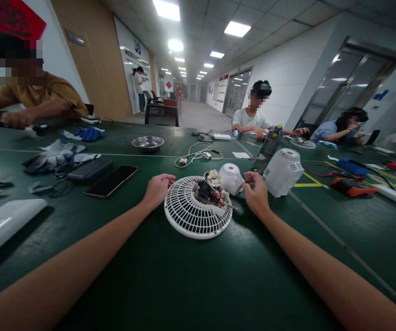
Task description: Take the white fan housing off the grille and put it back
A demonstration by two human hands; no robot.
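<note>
So there's a white fan grille lying on the green table, right in the center of the frame, with a motor and wiring sitting on it. Left hand is at the grille's upper-left rim, fingers slightly bent. Right hand is beside the small white housing, fingers curled; can't tell if it's actually touching. The two hands are well apart, with the grille and housing between them.

Just right of the right hand there's a bigger white housing next to a dark bottle. Left of center: black phone, dark power bank, and a shiny metal bowl farther up.

Writing-wise, not much luck. The wall sign at upper left has a blue logo and characters too small to read, and the mark on the white device at the left edge is illegible too.
</note>
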